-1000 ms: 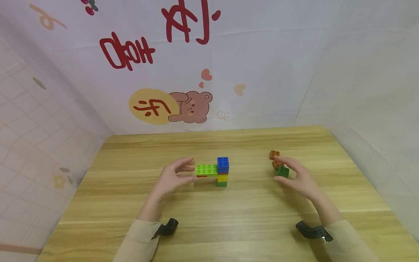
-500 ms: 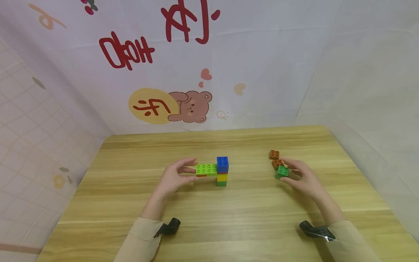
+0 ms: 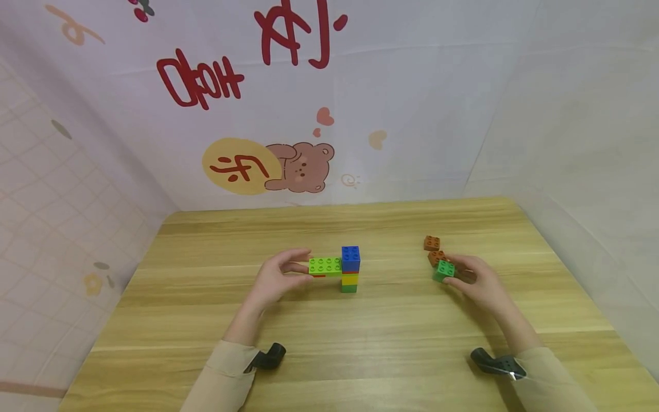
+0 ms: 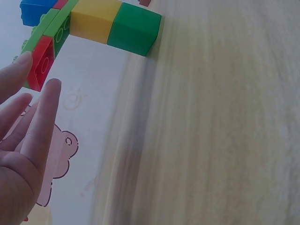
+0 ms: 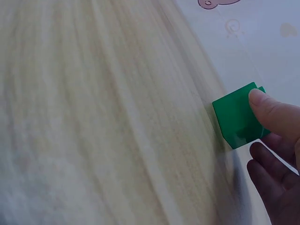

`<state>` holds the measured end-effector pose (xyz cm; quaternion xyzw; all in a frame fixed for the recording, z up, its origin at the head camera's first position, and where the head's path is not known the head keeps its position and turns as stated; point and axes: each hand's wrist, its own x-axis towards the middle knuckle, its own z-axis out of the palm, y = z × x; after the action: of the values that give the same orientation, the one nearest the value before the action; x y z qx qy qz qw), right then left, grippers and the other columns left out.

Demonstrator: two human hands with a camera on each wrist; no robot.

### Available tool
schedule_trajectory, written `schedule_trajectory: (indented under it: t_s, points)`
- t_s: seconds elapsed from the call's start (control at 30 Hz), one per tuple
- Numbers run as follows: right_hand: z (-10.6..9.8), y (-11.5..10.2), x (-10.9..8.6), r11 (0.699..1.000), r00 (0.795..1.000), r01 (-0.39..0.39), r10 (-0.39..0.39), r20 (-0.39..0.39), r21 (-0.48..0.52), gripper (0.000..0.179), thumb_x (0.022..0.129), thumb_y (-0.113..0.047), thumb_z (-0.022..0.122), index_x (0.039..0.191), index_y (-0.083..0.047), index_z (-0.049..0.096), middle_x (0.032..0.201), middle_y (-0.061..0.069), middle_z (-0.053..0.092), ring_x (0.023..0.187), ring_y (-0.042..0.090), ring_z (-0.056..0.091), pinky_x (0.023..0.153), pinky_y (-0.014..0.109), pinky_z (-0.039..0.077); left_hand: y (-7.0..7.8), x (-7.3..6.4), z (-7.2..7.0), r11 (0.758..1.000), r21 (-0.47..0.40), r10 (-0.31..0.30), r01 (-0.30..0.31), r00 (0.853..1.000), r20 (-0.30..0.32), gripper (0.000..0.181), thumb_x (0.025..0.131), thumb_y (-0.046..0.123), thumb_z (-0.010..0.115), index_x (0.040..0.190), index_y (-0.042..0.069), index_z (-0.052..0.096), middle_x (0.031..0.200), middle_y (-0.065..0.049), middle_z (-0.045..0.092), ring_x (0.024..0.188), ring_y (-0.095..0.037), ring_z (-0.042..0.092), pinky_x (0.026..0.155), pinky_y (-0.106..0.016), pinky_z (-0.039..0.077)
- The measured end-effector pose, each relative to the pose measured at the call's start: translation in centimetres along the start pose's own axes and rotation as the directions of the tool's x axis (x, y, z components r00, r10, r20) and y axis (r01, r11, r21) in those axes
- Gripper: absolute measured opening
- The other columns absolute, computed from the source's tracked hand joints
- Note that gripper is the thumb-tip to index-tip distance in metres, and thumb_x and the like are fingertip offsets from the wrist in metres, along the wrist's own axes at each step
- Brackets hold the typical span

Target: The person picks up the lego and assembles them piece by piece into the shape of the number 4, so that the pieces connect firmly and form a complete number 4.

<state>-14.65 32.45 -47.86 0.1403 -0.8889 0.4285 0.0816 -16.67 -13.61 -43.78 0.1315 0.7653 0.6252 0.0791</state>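
In the head view my left hand (image 3: 278, 277) is at the free end of a long lime toy brick (image 3: 324, 266), fingers spread a little. The left wrist view has the thumb overlapping that end, beside a small red brick (image 4: 42, 63) underneath. The lime brick juts leftward from an upright stack: blue brick (image 3: 350, 259) on top, a thin red layer, yellow brick (image 3: 349, 279), then green brick (image 3: 349, 288) at the base. My right hand (image 3: 479, 280) pinches another green brick (image 5: 236, 117) between thumb and fingers, close over the table.
Two brown bricks, one farther back (image 3: 432, 242) and one nearer (image 3: 436, 257), lie just beyond the right hand. The wooden table (image 3: 391, 343) ends at a white printed backdrop (image 3: 412, 114), with light cloth on both sides.
My right hand has closed on the green brick and turned it so its studs show. It has shifted slightly right. The left hand has edged slightly right, toward the lime brick's end.
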Motion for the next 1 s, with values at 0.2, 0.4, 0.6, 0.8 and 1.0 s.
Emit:
schedule_trajectory:
  t_s: [0.2,0.4,0.6,0.8,1.0]
  points:
    - [0.0,-0.3,-0.1,1.0,1.0,-0.029,0.029,-0.006,-0.007,0.043,0.086,-0.002,0.076,0.125,0.007,0.061,0.118,0.023,0.059,0.105,0.025,0.061,0.089,0.02,0.05,0.1,0.0,0.1,1.0,0.012,0.01,-0.01,1.0,0.002,0.055,0.08,0.002,0.081,0.131,0.002,0.062,0.125,-0.01,0.065,0.102,-0.027,0.066,0.079,-0.031,0.056]
    - [0.2,-0.7,0.0,1.0,1.0,-0.005,0.005,-0.005,0.014,0.039,0.085,0.001,0.076,0.122,0.007,0.063,0.116,0.021,0.06,0.102,0.002,0.058,0.088,0.026,0.051,0.2,0.1,0.6,1.0,0.001,0.017,-0.017,1.0,0.019,0.053,0.08,-0.003,0.079,0.131,0.0,0.062,0.124,-0.015,0.064,0.103,-0.033,0.064,0.079,-0.028,0.056]
    - [0.4,-2.9,0.9,0.994,0.999,0.031,-0.034,0.025,0.109,0.038,0.087,0.0,0.075,0.123,0.003,0.064,0.119,0.018,0.06,0.105,0.005,0.058,0.089,0.033,0.052,0.0,0.3,0.9,0.999,-0.005,0.033,-0.033,0.999,0.015,0.054,0.079,-0.001,0.081,0.129,-0.001,0.062,0.118,-0.017,0.065,0.1,-0.032,0.065,0.079,-0.026,0.055]
    - [0.9,-5.2,2.3,0.993,0.996,0.046,-0.053,0.071,0.105,0.039,0.088,-0.005,0.075,0.126,-0.003,0.064,0.117,0.011,0.061,0.104,0.013,0.06,0.089,0.034,0.053,-0.1,0.4,1.1,1.0,0.004,0.031,-0.031,1.0,0.0,0.051,0.079,0.004,0.083,0.127,0.002,0.065,0.113,-0.015,0.066,0.098,-0.031,0.065,0.078,-0.025,0.055]
    - [1.4,-7.6,3.7,0.988,0.988,0.12,-0.128,0.083,0.095,0.04,0.087,-0.003,0.076,0.125,-0.006,0.066,0.114,0.008,0.062,0.101,0.021,0.064,0.084,0.026,0.055,-0.1,0.4,1.2,1.0,-0.002,0.02,-0.02,1.0,-0.005,0.049,0.079,0.004,0.083,0.126,0.002,0.066,0.11,-0.014,0.066,0.096,-0.03,0.065,0.077,-0.025,0.054]
